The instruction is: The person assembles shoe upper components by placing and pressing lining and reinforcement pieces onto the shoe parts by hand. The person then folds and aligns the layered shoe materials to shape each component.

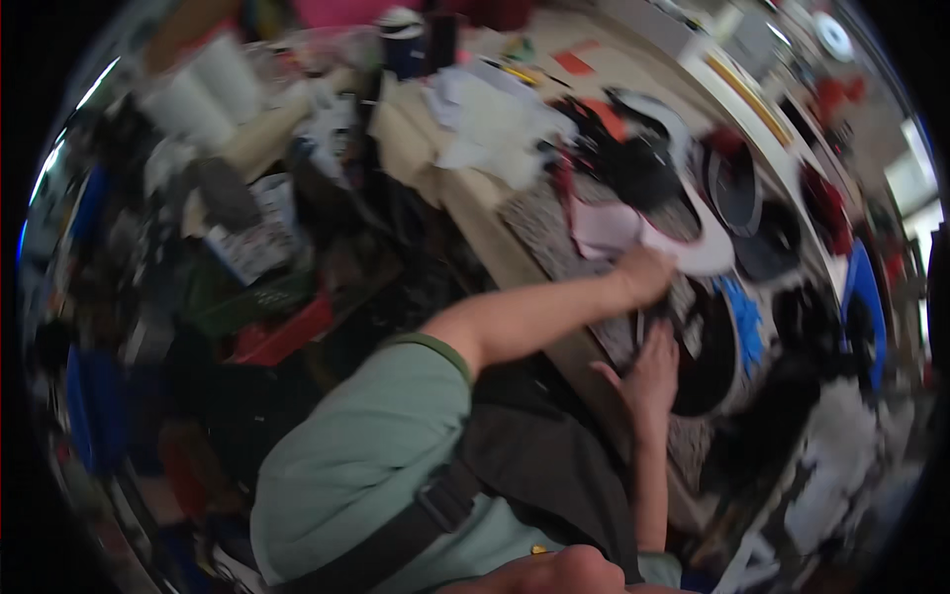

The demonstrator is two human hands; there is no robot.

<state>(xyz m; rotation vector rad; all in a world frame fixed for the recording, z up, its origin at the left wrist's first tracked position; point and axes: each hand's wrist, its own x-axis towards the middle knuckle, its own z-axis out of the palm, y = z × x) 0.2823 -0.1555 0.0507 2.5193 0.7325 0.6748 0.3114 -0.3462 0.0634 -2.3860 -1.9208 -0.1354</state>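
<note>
My left hand (648, 275) reaches in over the worktable, its fingers curled together at the lower edge of a pale pink cap-like piece (606, 228) and beside a white curved brim (709, 253). Blur hides what its fingertips hold. Just below it, my right hand (653, 378) lies with fingers stretched and thumb apart, next to a dark cap (708, 361). A black rounded cap (645, 173) sits beyond my left hand. Several dark caps, one a grey and maroon cap (730, 183), lie to the right.
A blue bunched piece (742, 322) lies beside the dark cap. White cloth or paper (495, 124) is heaped at the far part of the table. A red basket (287, 332) and a green crate (247, 292) stand low on the left. A blue panel (864, 312) rises at right.
</note>
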